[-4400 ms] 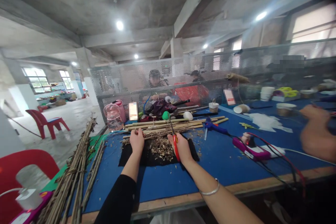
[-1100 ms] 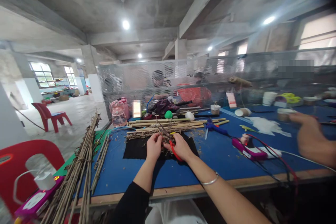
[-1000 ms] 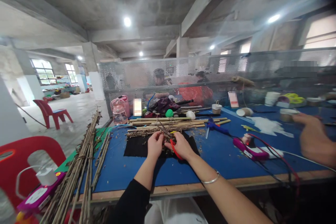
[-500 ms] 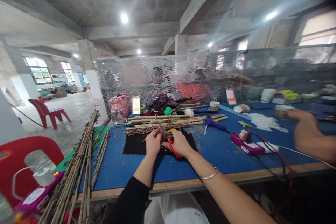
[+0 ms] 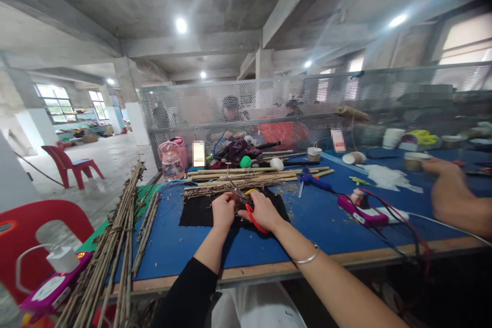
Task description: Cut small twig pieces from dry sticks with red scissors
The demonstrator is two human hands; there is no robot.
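My right hand (image 5: 264, 211) is closed round a pair of scissors (image 5: 254, 221) with a red and yellow handle, the metal blades pointing up and left. Close beside it, my left hand (image 5: 223, 211) is closed in a pinch by the blades; what its fingertips hold is too small to make out. Both hands are over a black cloth (image 5: 196, 211) strewn with bits of twig. Just beyond them, a row of thin dry twigs (image 5: 200, 192) lies across the cloth's far edge.
A tall twig bundle (image 5: 115, 230) leans over the table's left end. Behind my hands lie pale sticks (image 5: 215, 176), a green ball (image 5: 245, 162) and a white ball (image 5: 277, 164). To the right are a blue glue gun (image 5: 313, 180), a purple power strip (image 5: 363, 212) and a co-worker's arm (image 5: 457, 197).
My hands and the scissors stay in nearly the same place, with only a very slight shift. The co-worker's hand at the right has barely moved.
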